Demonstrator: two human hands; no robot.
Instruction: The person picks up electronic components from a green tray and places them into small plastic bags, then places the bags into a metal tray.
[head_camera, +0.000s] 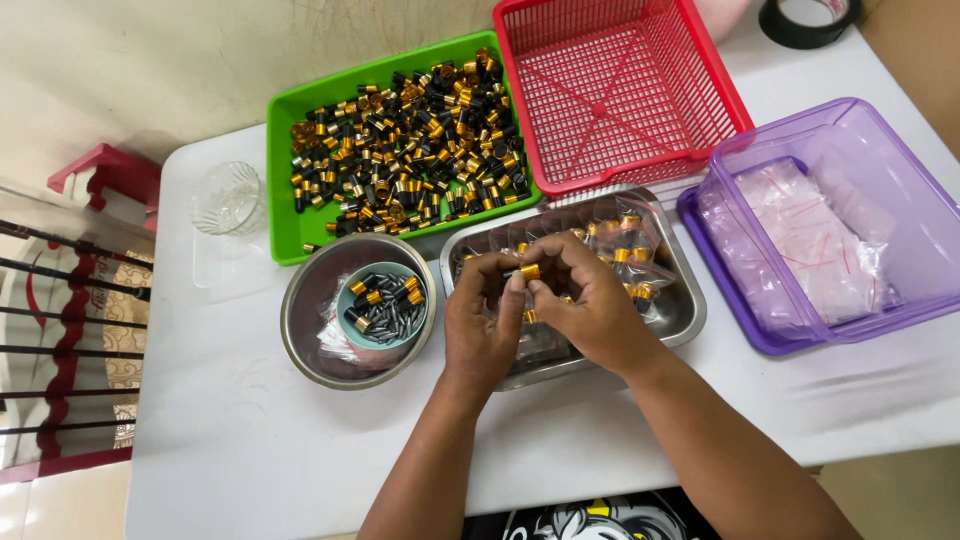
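My left hand (482, 330) and my right hand (590, 300) meet over a rectangular steel tray (685, 310). Together they pinch a small gold cylindrical part (530, 271) at the fingertips. The steel tray holds several small clear bags with gold and black parts inside. To the left stands a round steel bowl (305, 330) with a small teal cup (345, 295) full of grey pins and a few gold and black parts. Behind it, a green tray (285, 160) is heaped with loose gold and black cylindrical parts.
An empty red mesh basket (620, 90) sits at the back. A purple clear bin (860, 130) with empty clear zip bags stands at the right. A clear glass cup (228, 198) is at the left, a black tape roll (810, 25) at the far corner. The white table (250, 450) ends near me.
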